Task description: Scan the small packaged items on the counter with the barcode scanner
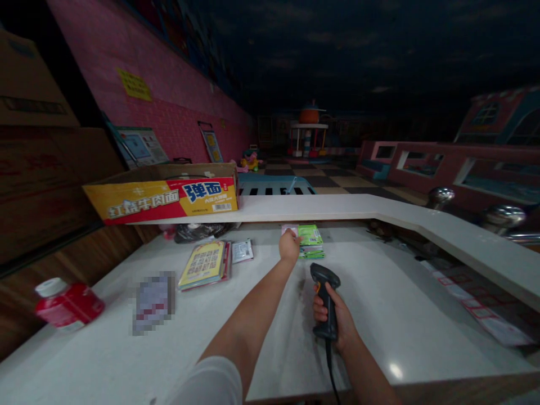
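My right hand [343,320] is wrapped round the grip of a black barcode scanner [325,298], its head tilted up and its cable running down toward me. Stretched far forward, my left hand [289,245] is at a pale pink packet [288,229] near the back of the counter, its fingers bent and partly hidden. Whether it grips that packet I cannot make out. Right beside it lie green packets [310,235] in a small stack. Farther left on the counter is a silvery white sachet [242,251], touching or close to a pile of booklets [205,264] with a yellow cover.
A red bottle with a white cap [70,304] lies at the left, near a blurred-out item [154,301]. An open yellow and red carton [169,194] sits on the raised white ledge [304,207]. Papers [472,298] lie under the ledge at right.
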A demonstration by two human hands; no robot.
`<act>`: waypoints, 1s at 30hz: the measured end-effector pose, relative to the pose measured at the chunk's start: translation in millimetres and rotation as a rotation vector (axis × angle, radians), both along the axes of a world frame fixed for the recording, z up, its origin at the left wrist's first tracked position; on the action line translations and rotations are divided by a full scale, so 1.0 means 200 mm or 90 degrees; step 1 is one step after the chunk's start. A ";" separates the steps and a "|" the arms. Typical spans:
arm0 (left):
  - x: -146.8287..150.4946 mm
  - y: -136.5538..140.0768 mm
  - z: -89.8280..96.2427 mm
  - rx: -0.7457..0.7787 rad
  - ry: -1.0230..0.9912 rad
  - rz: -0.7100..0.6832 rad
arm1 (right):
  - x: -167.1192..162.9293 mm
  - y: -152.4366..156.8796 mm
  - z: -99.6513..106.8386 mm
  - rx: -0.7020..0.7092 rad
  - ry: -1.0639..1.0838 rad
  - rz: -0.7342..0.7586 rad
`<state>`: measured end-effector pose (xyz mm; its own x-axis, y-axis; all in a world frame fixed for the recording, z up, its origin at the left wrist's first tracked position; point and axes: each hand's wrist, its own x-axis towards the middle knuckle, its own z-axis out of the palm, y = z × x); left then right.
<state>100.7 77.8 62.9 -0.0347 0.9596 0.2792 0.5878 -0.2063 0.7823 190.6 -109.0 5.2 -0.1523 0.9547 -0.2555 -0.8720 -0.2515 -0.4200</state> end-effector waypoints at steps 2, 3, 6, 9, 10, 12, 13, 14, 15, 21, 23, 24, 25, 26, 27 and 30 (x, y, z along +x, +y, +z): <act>-0.04 -0.01 0.01 0.039 0.068 0.006 | 0.00 0.00 0.00 0.002 -0.006 -0.002; -0.07 -0.02 0.02 0.048 0.096 0.008 | 0.00 -0.01 0.00 0.002 -0.011 -0.002; -0.20 -0.04 0.02 0.058 0.180 0.027 | 0.00 -0.02 0.00 -0.001 -0.024 -0.003; -0.37 -0.05 0.00 0.079 0.289 0.084 | 0.00 -0.02 0.01 0.006 -0.028 -0.003; -0.42 -0.05 -0.02 0.078 0.326 0.109 | 0.00 -0.03 0.01 0.008 -0.029 -0.002; -0.53 -0.04 -0.06 0.044 0.384 0.158 | 0.00 -0.03 0.01 0.008 -0.029 -0.001; -0.57 -0.04 -0.08 0.019 0.403 0.172 | 0.00 -0.03 0.01 0.006 -0.028 -0.004; -0.61 -0.04 -0.11 -0.010 0.416 0.176 | 0.00 -0.02 0.00 0.003 -0.026 -0.007; -0.64 -0.05 -0.14 -0.036 0.425 0.168 | 0.00 -0.02 0.00 0.001 -0.024 -0.011; -0.69 -0.15 -0.22 -0.060 0.471 0.087 | 0.01 -0.03 -0.02 -0.002 -0.018 -0.004; -0.70 -0.19 -0.20 -0.038 0.481 0.083 | 0.01 -0.03 -0.01 -0.001 -0.016 -0.003; -0.70 -0.20 -0.18 -0.032 0.483 0.096 | 0.01 -0.03 -0.01 -0.001 -0.015 -0.003; -0.70 -0.21 -0.17 -0.033 0.485 0.120 | 0.01 -0.04 -0.01 -0.001 -0.014 -0.003; -0.70 -0.22 -0.15 -0.039 0.486 0.152 | 0.01 -0.04 0.00 -0.001 -0.013 -0.004; -0.69 -0.22 -0.13 -0.053 0.485 0.183 | 0.01 -0.04 0.00 0.000 -0.013 -0.006; -0.67 -0.21 -0.10 -0.109 0.468 0.233 | 0.01 -0.04 0.00 0.003 -0.016 -0.014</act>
<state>-33.5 35.9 42.1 -0.2182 0.9545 0.2034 0.9669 0.1833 0.1774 191.6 -117.0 5.9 -0.1257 0.9589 -0.2544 -0.8666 -0.2309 -0.4424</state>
